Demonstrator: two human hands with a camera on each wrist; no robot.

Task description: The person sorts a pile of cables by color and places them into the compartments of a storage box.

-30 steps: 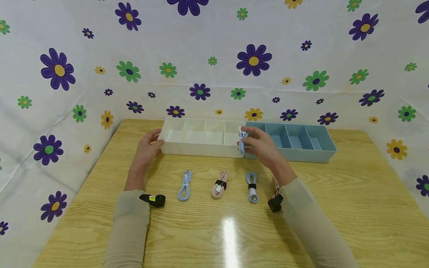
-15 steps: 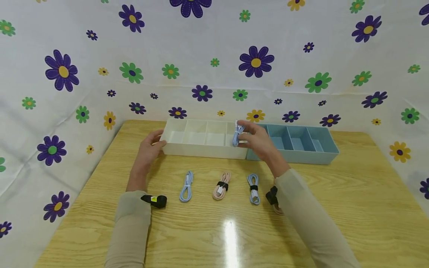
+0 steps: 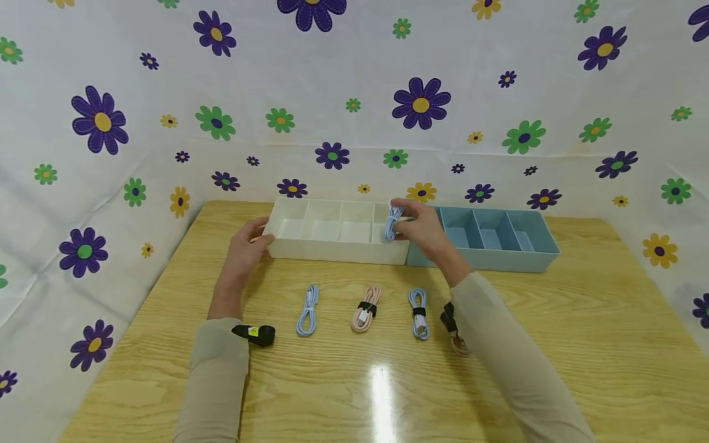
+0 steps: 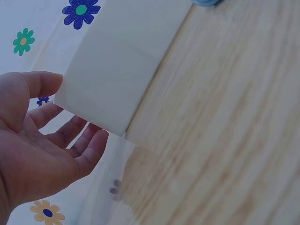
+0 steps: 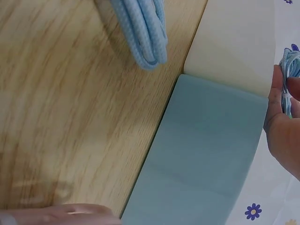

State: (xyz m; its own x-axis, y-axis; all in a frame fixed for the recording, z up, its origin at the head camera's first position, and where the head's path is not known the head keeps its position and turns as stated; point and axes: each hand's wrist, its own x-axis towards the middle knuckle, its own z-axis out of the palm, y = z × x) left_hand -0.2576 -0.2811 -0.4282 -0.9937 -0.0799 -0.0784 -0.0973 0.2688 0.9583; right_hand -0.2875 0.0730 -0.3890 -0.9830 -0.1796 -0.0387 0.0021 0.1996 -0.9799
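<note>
One coiled blue cable (image 3: pixel 392 221) is pinched in the right hand (image 3: pixel 423 229), fingers curled round it, held over the rightmost compartment of the white tray (image 3: pixel 332 247) — whether it touches the tray floor cannot be told. In the right wrist view the cable (image 5: pixel 291 65) shows only at the frame edge against the fingers (image 5: pixel 276 101), above the seam where the white tray meets the blue tray (image 3: pixel 498 258). The two trays stand end to end, touching, at the far side of the bench (image 3: pixel 554 344). The left hand (image 3: pixel 246 244) rests at the white tray's left end with fingers relaxed and spread, the thumb on the end wall — the left wrist view shows the palm open just beside the corner (image 4: pixel 110 93). Nearer the person a row of bundled cables lies on the bench: a blue cable (image 3: pixel 307 301), a pink cable (image 3: pixel 365 307), another blue cable (image 3: pixel 418 313), and a further pink one (image 3: pixel 458 344) partly hidden by the right sleeve (image 3: pixel 498 344).
</note>
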